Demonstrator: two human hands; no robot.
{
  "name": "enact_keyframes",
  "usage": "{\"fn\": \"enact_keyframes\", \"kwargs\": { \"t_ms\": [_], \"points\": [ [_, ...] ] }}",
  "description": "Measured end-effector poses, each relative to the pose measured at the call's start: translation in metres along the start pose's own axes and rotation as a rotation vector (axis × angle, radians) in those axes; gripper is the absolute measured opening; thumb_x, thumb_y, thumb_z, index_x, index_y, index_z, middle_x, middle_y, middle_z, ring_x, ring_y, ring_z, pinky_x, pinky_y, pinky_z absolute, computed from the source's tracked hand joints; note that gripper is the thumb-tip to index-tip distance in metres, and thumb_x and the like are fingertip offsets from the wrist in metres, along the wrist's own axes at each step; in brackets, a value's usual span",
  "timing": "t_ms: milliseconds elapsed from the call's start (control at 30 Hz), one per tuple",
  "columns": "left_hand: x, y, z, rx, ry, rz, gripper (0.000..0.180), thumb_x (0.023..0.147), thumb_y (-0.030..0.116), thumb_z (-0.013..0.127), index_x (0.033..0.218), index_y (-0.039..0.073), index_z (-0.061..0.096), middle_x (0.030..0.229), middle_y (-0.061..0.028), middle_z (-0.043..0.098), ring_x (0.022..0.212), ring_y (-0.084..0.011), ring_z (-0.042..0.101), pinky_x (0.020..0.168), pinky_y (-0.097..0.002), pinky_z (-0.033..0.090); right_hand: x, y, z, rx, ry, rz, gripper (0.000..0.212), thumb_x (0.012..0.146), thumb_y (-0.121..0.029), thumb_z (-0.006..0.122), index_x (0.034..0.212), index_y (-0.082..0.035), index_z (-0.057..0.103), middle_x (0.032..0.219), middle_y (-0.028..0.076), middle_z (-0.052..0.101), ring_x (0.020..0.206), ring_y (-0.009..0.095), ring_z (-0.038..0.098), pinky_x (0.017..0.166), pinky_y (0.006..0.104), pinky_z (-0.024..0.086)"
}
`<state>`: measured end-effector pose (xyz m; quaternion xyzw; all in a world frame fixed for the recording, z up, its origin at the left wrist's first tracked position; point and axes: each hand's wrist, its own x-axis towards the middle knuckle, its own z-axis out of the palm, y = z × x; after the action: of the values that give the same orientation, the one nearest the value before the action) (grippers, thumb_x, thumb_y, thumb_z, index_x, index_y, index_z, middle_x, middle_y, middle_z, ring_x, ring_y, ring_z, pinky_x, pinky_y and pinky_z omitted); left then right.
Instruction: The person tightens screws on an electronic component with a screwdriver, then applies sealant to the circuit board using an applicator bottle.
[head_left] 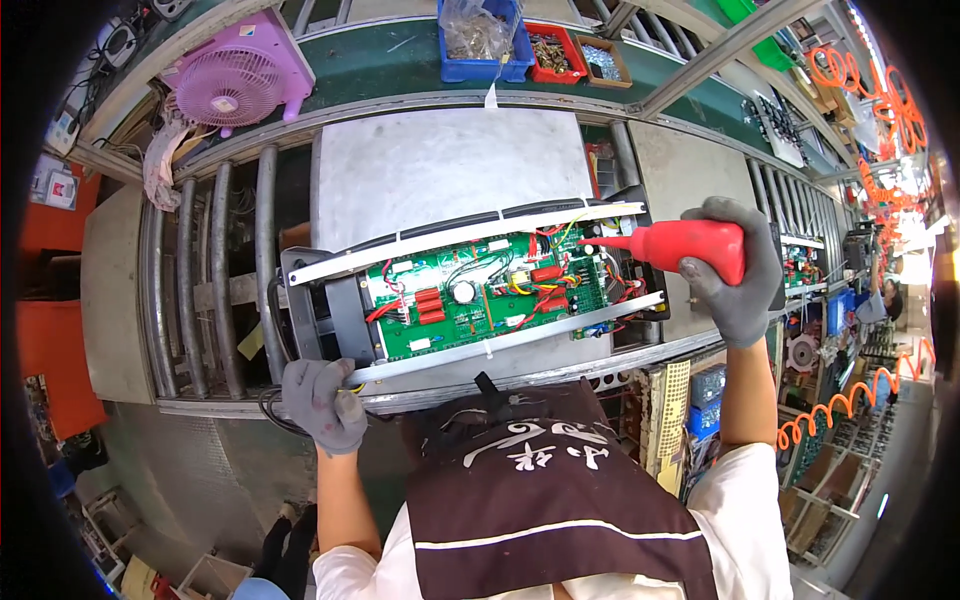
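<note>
In front of me a long black chassis (350, 310) with two pale metal side rails lies on a grey board (450, 150). Inside it sits a green circuit board (470, 325) with red, white and black parts and coloured wires. My right hand (742, 275), in a grey glove, is wrapped round a red squeeze bottle (690, 248). The bottle's thin nozzle points left, and its tip is over the right end of the circuit board; contact cannot be made out. My left hand (328, 405), also gloved, grips the near left corner of the chassis at the end of the near rail.
Metal rollers (225, 270) flank the board. Across the line, a green shelf carries a pink fan (232, 80), a blue bin (485, 60) with clear plastic bags, and a red bin (553, 55) of small metal parts. Orange coiled hoses (850, 400) hang at the right.
</note>
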<state>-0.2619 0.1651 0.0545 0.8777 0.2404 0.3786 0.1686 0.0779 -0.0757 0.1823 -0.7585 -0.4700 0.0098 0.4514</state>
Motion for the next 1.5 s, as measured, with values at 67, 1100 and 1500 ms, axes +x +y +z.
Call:
{"fn": "enact_keyframes", "kwargs": {
  "t_ms": [67,1100,1500],
  "points": [
    [-0.001,0.001,-0.002,0.006,-0.002,-0.003,0.043,0.093,0.040,0.042,0.079,0.005,0.063,0.066,-0.0077,0.060,0.064,-0.0266,0.051,0.058,-0.0373,0.040,0.008,0.001,0.004,-0.025,-0.018,0.000,0.052,0.071,-0.011,0.083,0.114,-0.001,0.055,0.104,0.013,0.066,0.095,0.021,0.065,0.084,0.0323,0.052],
    [-0.006,0.008,0.007,0.146,0.031,-0.022,0.054,0.102,0.039,0.029,0.074,0.001,0.055,0.067,-0.0108,0.056,0.068,-0.0279,0.047,0.061,-0.0396,0.038,-0.036,0.052,0.014,0.093,0.078,0.171,0.045,0.072,-0.014,0.082,0.109,-0.005,0.058,0.103,0.010,0.067,0.093,0.023,0.066,0.082,0.0331,0.053],
    [-0.005,0.009,0.008,0.161,0.055,-0.022,0.051,0.100,0.033,0.029,0.073,0.001,0.056,0.067,-0.0128,0.057,0.066,-0.0284,0.047,0.059,-0.0403,0.038,-0.057,0.049,0.021,0.043,0.169,-0.167,0.050,0.065,-0.016,0.089,0.104,-0.007,0.059,0.094,0.012,0.067,0.081,0.028,0.068,0.070,0.0341,0.055]
  ]
}}
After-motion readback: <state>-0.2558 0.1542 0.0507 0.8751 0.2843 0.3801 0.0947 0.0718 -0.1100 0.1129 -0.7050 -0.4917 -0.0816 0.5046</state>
